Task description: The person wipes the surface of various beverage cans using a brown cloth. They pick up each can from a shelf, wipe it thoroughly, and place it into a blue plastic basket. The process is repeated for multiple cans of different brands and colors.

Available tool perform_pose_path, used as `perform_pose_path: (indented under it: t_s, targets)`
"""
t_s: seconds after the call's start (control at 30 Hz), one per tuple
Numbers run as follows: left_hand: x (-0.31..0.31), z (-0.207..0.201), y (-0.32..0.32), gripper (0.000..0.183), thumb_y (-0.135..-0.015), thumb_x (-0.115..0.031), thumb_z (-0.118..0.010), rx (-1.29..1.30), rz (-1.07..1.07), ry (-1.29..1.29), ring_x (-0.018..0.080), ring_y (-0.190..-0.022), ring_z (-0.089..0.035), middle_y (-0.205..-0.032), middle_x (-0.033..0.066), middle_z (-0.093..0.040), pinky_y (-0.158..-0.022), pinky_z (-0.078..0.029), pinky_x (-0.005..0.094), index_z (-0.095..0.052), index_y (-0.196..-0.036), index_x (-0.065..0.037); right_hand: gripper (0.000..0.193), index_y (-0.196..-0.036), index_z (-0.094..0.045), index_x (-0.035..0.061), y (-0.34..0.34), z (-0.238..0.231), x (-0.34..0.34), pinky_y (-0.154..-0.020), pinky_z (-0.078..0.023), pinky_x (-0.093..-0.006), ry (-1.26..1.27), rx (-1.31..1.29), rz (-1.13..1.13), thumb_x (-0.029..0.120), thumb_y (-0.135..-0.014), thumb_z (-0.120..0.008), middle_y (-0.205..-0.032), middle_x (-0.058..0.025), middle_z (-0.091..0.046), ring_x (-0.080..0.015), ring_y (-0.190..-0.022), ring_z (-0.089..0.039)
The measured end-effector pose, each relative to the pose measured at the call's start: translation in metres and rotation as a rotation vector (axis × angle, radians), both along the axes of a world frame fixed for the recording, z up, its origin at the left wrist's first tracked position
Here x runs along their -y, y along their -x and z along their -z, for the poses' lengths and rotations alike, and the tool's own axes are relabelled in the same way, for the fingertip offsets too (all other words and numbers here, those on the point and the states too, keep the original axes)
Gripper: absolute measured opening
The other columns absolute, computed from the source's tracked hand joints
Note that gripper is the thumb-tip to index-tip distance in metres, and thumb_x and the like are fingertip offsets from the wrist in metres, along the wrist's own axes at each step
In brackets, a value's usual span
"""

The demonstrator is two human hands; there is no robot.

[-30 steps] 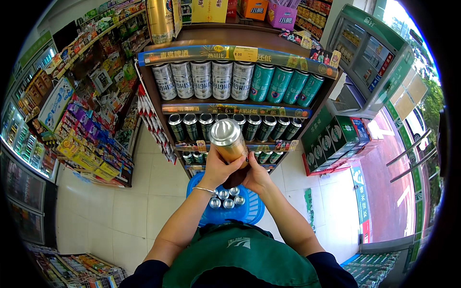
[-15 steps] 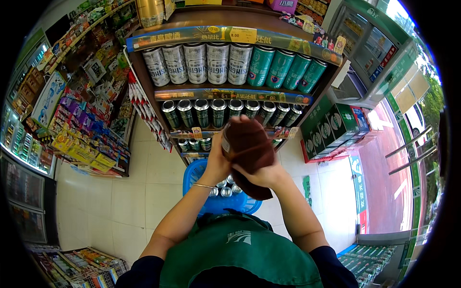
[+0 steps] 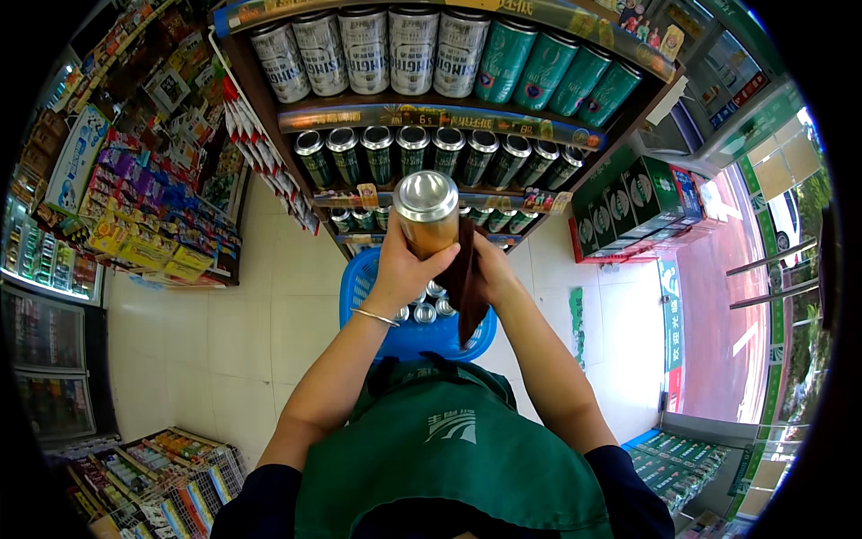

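A gold drink can (image 3: 427, 235) with a shiny silver end stands nearly upright in front of me, before the lower shelves. My left hand (image 3: 398, 274) is wrapped round its lower left side, thumb across the front. A dark brown cloth (image 3: 466, 292) hangs from my right hand (image 3: 493, 269), just to the right of the can and against it. The right fingers are partly hidden behind the cloth. Below my hands, a blue plastic basket (image 3: 353, 289) holds several silver-topped cans (image 3: 425, 313).
Ahead stands a shelf rack with silver cans (image 3: 413, 54), teal cans (image 3: 546, 70) and dark green cans (image 3: 413, 148) in rows. Green boxes (image 3: 620, 211) are stacked on the right near a fridge. Snack packets (image 3: 148, 216) hang at the left. A wire rack (image 3: 180, 481) stands at lower left.
The brown cloth was draped over the front of what I hold; now it is at the right side and the can's silver end shows. The shelves sit higher in the view.
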State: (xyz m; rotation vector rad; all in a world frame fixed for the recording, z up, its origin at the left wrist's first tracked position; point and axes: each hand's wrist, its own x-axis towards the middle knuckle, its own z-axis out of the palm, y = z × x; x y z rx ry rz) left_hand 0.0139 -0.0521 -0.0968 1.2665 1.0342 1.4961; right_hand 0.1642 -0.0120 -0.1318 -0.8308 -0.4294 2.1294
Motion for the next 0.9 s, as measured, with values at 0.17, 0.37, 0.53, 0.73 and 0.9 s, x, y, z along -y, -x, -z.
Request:
perform_pose_path:
  t_s: [0.17,0.37,0.53,0.73,0.9]
  targets:
    - [0.0,0.025,0.005,0.073,-0.071,-0.016,-0.08,-0.044,0.1,0.026,0.0188,-0.114,-0.049,-0.123,0.0087,-0.049,-0.097,-0.04,0.0332,-0.037,-0.129,-0.004,0.041,-0.126,-0.05,0.0047,0.002,0.029,0.006,-0.087,-0.053,-0.0385,0.197,-0.103,-0.018,0.033,-0.098,-0.045,-0.118,-0.0139,-0.06,-0.0249,-0.102,-0.061]
    - [-0.001,0.02,0.03,0.077,-0.074,-0.006,-0.076,-0.082,0.162,0.136,0.0183,-0.117,-0.049,-0.128,0.0084,-0.047,-0.093,-0.047,0.0315,-0.033,-0.138,-0.007,0.046,-0.124,-0.049,0.0066,-0.012,0.076,0.007,-0.06,-0.056,-0.0446,0.175,0.009,-0.009,0.039,-0.092,-0.056,-0.101,-0.0138,-0.064,-0.0307,-0.075,-0.065]
    - [0.009,0.032,0.045,0.071,-0.068,-0.013,-0.079,-0.342,0.2,0.266,0.0244,-0.112,-0.054,-0.126,0.0122,-0.05,-0.091,-0.048,0.0339,-0.044,-0.13,-0.007,0.042,-0.122,-0.049,0.0079,-0.009,0.108,0.018,-0.055,-0.055,-0.0427,0.19,0.162,-0.048,0.037,-0.092,-0.057,-0.095,-0.0126,-0.064,-0.0298,-0.07,-0.064]
    - [0.036,0.082,0.058,0.067,-0.064,-0.017,-0.08,-0.727,-0.001,0.275,0.0313,-0.106,-0.055,-0.118,0.0148,-0.052,-0.09,-0.046,0.0373,-0.047,-0.121,-0.005,0.034,-0.113,-0.056,0.0019,0.006,0.162,0.026,-0.056,-0.048,-0.032,-0.109,0.715,-0.158,0.03,-0.093,-0.057,-0.089,-0.009,-0.062,-0.0199,-0.066,-0.06]
    - [0.058,0.106,0.083,0.07,-0.063,-0.014,-0.078,-0.909,-0.14,0.555,0.0344,-0.104,-0.057,-0.115,0.0165,-0.051,-0.086,-0.049,0.0385,-0.043,-0.124,-0.007,0.03,-0.112,-0.055,0.0031,0.011,0.17,0.03,-0.056,-0.049,-0.032,0.047,0.561,-0.12,0.026,-0.094,-0.056,-0.086,-0.0086,-0.063,-0.0189,-0.066,-0.061]
